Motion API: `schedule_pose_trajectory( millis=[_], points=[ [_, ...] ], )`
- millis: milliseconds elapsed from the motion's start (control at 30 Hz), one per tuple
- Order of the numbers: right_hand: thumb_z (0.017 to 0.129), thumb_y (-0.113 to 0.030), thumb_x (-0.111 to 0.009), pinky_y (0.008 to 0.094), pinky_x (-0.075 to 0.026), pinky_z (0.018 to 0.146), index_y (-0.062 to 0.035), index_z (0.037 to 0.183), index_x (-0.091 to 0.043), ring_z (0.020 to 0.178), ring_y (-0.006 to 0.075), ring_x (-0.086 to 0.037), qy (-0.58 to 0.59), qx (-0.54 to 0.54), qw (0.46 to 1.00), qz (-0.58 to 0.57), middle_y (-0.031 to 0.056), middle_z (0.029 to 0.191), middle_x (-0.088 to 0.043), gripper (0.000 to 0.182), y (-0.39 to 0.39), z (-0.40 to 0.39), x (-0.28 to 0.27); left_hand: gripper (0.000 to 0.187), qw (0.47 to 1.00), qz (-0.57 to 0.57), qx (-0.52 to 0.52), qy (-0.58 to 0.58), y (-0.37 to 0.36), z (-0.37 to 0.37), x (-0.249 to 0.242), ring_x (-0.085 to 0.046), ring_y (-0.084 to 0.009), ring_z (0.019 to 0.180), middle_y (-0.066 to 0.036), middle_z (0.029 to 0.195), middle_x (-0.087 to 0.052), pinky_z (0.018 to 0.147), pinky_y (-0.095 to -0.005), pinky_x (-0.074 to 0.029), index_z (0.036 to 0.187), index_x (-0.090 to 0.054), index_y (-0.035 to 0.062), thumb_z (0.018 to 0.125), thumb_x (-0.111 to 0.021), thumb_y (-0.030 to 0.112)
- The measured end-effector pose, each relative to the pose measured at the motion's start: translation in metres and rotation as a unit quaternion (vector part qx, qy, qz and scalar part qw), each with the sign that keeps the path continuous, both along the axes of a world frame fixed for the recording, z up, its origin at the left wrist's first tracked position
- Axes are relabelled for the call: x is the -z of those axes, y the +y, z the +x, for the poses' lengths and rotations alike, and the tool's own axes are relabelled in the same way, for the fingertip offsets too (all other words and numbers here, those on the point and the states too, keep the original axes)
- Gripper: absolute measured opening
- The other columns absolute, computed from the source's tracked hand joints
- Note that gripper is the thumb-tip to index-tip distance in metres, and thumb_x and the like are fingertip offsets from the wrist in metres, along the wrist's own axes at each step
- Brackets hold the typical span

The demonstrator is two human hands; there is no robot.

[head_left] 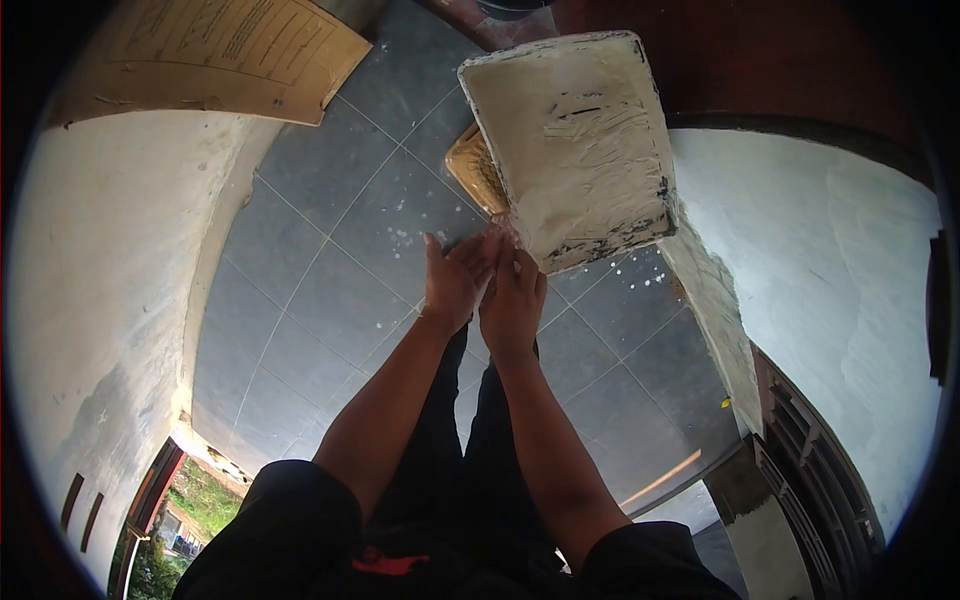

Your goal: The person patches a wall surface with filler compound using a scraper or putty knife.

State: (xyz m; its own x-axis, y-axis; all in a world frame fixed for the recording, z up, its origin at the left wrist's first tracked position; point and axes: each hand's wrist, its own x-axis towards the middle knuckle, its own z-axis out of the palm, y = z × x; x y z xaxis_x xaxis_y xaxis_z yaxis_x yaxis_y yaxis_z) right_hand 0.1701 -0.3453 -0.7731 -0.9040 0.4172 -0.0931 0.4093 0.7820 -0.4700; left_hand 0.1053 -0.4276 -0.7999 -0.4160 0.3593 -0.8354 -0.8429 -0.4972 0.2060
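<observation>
My left hand is palm up with its thumb apart and its fingers stretched forward. My right hand is beside it, fingers bent and close together near the left fingertips; what they hold, if anything, is too small to name. A pale pinkish patch shows just beyond the fingertips, too blurred to identify. Right ahead is a rectangular slab with a rough off-white coating and dark chipped edges. Its lower left edge is close to my fingers. Partly under it lies a yellow-brown object with a patterned surface.
Grey floor tiles carry scattered white spots. A cardboard piece is at the upper left, and a dark red surface at the upper right. Pale walls stand on both sides; louvred dark shutters are at the lower right.
</observation>
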Motion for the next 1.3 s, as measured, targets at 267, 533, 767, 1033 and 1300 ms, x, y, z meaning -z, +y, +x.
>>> schedule_pose_trajectory(
  millis=[267,533,767,1033,1300],
  points=[
    [0.095,-0.005,-0.057,0.0436,-0.048,0.089,-0.0006,0.128,-0.059,0.101,0.0356,-0.059,0.089,0.135,0.984,-0.081,0.0167,0.114,-0.059,0.033,0.041,0.012,-0.041,0.106,0.998,-0.018,0.038,0.045,-0.01,0.003,-0.005,-0.038,-0.0325,0.145,-0.026,0.152,-0.041,0.122,-0.0412,-0.026,0.152,-0.024,-0.0109,0.096,-0.015,0.078],
    [0.091,-0.007,-0.057,0.0384,-0.05,0.074,0.0024,0.104,-0.062,0.08,0.0345,-0.065,0.033,0.229,0.957,-0.174,0.019,0.089,-0.067,0.016,0.096,-0.001,-0.024,0.106,0.991,-0.032,0.094,0.088,0.002,0.004,-0.003,-0.038,-0.0343,0.144,-0.028,0.15,-0.043,0.123,-0.0417,-0.024,0.152,-0.027,-0.0108,0.096,-0.015,0.078],
    [0.088,-0.013,-0.057,0.0446,-0.051,0.075,0.002,0.101,-0.062,0.083,0.04,-0.066,0.002,0.161,0.975,-0.152,0.0215,0.089,-0.067,0.02,0.104,-0.014,-0.001,0.102,0.987,-0.032,0.117,0.104,0.02,-0.002,-0.007,-0.037,-0.0343,0.145,-0.028,0.152,-0.041,0.123,-0.042,-0.023,0.152,-0.026,-0.0109,0.098,-0.014,0.075],
    [0.089,-0.013,-0.057,0.0484,-0.051,0.075,0.003,0.1,-0.063,0.087,0.047,-0.065,-0.034,0.136,0.974,-0.178,0.0259,0.09,-0.068,0.02,0.111,-0.045,0.0,0.104,0.984,-0.021,0.135,0.111,0.022,-0.009,-0.006,-0.034,-0.0317,0.147,-0.024,0.155,-0.037,0.124,-0.0406,-0.022,0.154,-0.02,-0.0095,0.097,-0.01,0.076],
    [0.086,-0.021,-0.053,0.0461,-0.048,0.071,0.0024,0.088,-0.062,0.075,0.0425,-0.062,-0.021,0.093,0.98,-0.172,0.0239,0.08,-0.064,0.025,0.126,-0.075,0.015,0.107,0.983,0.004,0.136,0.123,0.021,-0.011,-0.004,-0.033,-0.0312,0.148,-0.024,0.156,-0.036,0.124,-0.0404,-0.021,0.154,-0.022,-0.0095,0.095,-0.011,0.079]
  ],
)
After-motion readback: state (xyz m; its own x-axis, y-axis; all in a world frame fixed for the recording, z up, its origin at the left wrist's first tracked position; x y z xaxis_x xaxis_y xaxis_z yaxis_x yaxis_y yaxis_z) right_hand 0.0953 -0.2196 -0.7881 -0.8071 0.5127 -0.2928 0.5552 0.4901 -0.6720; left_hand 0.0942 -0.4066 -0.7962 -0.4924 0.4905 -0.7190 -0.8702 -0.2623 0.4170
